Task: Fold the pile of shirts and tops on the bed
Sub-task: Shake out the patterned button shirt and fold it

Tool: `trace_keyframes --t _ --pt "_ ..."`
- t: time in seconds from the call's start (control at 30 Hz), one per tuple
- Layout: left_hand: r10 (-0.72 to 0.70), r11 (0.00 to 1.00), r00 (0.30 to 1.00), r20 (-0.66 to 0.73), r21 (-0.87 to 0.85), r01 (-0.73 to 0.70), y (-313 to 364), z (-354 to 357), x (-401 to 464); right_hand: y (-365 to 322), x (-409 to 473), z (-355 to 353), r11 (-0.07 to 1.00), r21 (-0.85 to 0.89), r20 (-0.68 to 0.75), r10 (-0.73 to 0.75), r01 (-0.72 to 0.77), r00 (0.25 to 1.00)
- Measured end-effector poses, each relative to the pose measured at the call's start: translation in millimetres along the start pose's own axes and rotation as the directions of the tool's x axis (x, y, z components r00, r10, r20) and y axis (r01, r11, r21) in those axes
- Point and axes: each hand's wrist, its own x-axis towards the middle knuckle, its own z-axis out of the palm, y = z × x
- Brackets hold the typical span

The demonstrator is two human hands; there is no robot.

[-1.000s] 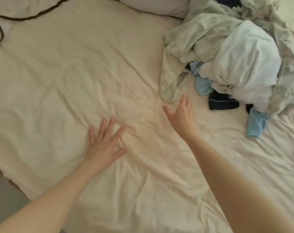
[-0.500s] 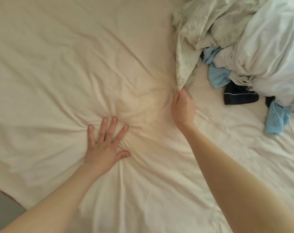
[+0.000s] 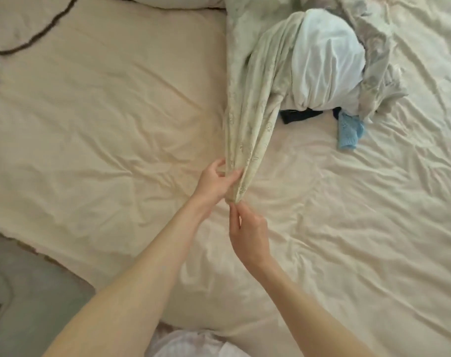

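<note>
While stretched taut from the pile of tops (image 3: 325,60) across the bed (image 3: 116,112), a pale printed shirt (image 3: 247,119) was pinched at its near end by the right hand (image 3: 247,235) and gripped just above by the left hand (image 3: 215,182).

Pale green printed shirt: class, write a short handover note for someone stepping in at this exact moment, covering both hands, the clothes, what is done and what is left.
Left hand: holds the pale green printed shirt near its lower end.
Right hand: pinches the same end just below.
The shirt is stretched from the pile toward the person, its far part still draped over the pile.
Pile: white top, dark garment and light blue knit, at the far right of the bed.
Done: one shirt picked. Left: pull it free, spread, fold; nothing is folded.
</note>
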Motion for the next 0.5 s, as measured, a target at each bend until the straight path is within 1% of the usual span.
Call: trace_keyframes --t 0.07,0.13,0.17,0.2,0.23,0.27,0.33,0.37,0.43,0.47,0.5 --pt "0.101 0.991 0.991 -0.082 0.093 -0.093 1.1 20.8 -19.9 -0.2 -21.9 -29.6 1.000 0.002 0.035 -0.001 0.001 0.999" --pt "0.182 0.967 0.976 -0.115 0.199 -0.157 -9.0 29.1 -47.0 3.8 -43.4 -61.1 0.999 0.006 0.140 0.046 -0.047 0.989" --pt "0.219 0.954 0.968 -0.123 0.235 -0.186 -14.3 30.3 -65.8 6.3 -54.1 -77.4 0.993 0.021 0.216 0.108 -0.115 0.970" --pt "0.251 0.942 0.960 -0.125 0.257 -0.213 -20.9 29.8 -85.6 8.6 -63.3 -93.5 0.974 0.058 0.276 0.195 -0.218 0.941" --pt "0.276 0.931 0.954 -0.117 0.277 -0.236 -26.5 28.5 -107.6 9.2 -71.4 -109.2 0.938 0.117 0.295 0.280 -0.326 0.913" --pt "0.296 0.916 0.950 -0.095 0.311 -0.254 -31.9 27.3 -129.0 10.9 -77.6 -122.2 0.893 0.171 0.283 0.361 -0.417 0.889" --pt "0.305 0.879 0.952 0.002 0.385 -0.282 -42.6 27.5 -170.7 6.5 -83.2 -143.3 0.821 0.243 0.260 0.458 -0.517 0.850" --pt "0.288 0.862 0.955 0.071 0.414 -0.292 -48.7 29.4 -189.1 1.9 -82.1 -150.5 0.784 0.270 0.288 0.488 -0.558 0.824" --pt "0.245 0.832 0.944 0.220 0.453 -0.321 -62.9 36.8 -221.7 -10.5 -77.1 -160.1 0.657 0.355 0.389 0.543 -0.665 0.744" --pt "0.220 0.821 0.935 0.279 0.465 -0.332 -71.0 41.8 -234.4 -14.9 -74.8 -161.9 0.611 0.382 0.423 0.552 -0.694 0.719" --pt "0.197 0.813 0.925 0.325 0.474 -0.339 -77.3 47.1 -245.2 -20.2 -74.2 -162.9 0.618 0.381 0.419 0.547 -0.688 0.724"
